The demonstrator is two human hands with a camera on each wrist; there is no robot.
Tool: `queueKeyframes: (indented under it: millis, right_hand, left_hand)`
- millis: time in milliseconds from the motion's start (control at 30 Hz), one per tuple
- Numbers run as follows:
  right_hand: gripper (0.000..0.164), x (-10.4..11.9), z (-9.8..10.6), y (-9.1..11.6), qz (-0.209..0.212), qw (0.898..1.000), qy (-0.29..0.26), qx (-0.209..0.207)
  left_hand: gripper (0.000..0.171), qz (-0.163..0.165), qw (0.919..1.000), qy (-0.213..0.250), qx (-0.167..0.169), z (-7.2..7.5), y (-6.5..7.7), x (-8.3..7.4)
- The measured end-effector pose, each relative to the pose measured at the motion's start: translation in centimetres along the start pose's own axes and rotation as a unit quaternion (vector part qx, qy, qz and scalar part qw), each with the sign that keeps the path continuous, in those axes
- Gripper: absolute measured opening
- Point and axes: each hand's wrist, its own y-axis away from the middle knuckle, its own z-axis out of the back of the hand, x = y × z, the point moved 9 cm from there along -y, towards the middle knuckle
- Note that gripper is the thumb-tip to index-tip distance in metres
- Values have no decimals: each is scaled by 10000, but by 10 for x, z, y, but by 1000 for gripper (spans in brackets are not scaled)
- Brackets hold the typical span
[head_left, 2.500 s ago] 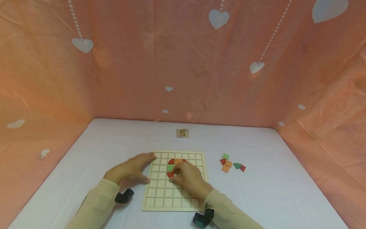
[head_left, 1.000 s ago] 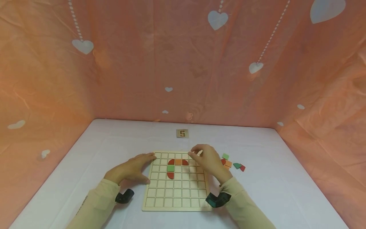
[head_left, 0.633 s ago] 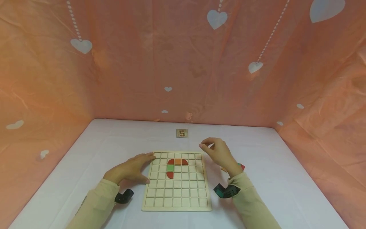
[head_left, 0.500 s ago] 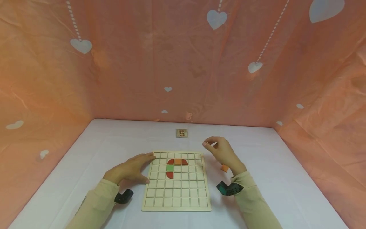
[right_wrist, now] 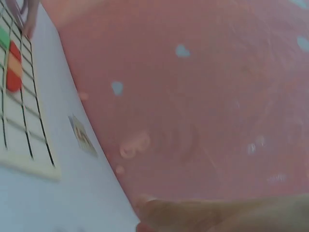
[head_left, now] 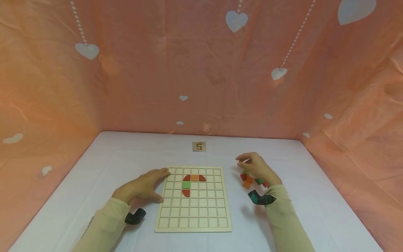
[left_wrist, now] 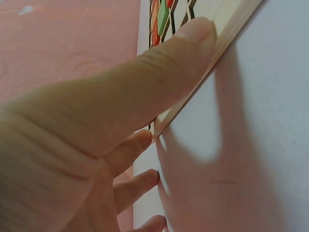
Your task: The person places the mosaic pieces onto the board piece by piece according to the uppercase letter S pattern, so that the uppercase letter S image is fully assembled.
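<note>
A pale wooden grid board (head_left: 203, 212) lies on the white table. Set in its cells are a red quarter-circle tile (head_left: 187, 178), an orange square tile (head_left: 195, 178), another red quarter-circle tile (head_left: 202, 178), a light green square tile (head_left: 186, 184) and a third red quarter-circle tile (head_left: 186, 193). My left hand (head_left: 141, 185) rests at the board's left edge, fingers spread; the left wrist view has its thumb (left_wrist: 178, 63) on the rim. Over the loose tiles hovers my right hand (head_left: 259, 168), fingers loosely bent, with no tile visible in it. It partly covers a light green tile (head_left: 246, 172).
Right of the board, orange square tiles (head_left: 247, 184), a red tile (head_left: 244, 177), a dark green quarter-circle tile (head_left: 259, 181) and a red tile (head_left: 265, 184) lie loose. A small patterned card (head_left: 199, 146) lies behind the board. An orange curtain (head_left: 201, 70) encloses the table's back and sides.
My right hand has left the tiles on the board and moved right, over the loose tiles. The left hand stays at the board's edge.
</note>
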Motion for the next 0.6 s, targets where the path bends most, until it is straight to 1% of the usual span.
queueKeyframes:
  millis: [67,267,467,500,600]
  right_hand:
    - [28,-9,3,1,-112,9999,99,48]
    - [28,-32,6,7,-499,9985,-17,203]
    - [23,-48,9,19,-481,9984,39,306]
    - [22,-49,9,21,-412,9985,91,343]
    - [22,-56,9,28,-463,9976,183,488]
  left_hand:
    - [91,-5,10000,13,-7,1,1,0]
    - [91,10,10000,68,2,0,2,2]
    - [91,-15,9999,96,26,-2,-1,1]
    - [91,-16,10000,94,25,-2,-1,1]
    - [91,-15,10000,56,23,-3,-1,1]
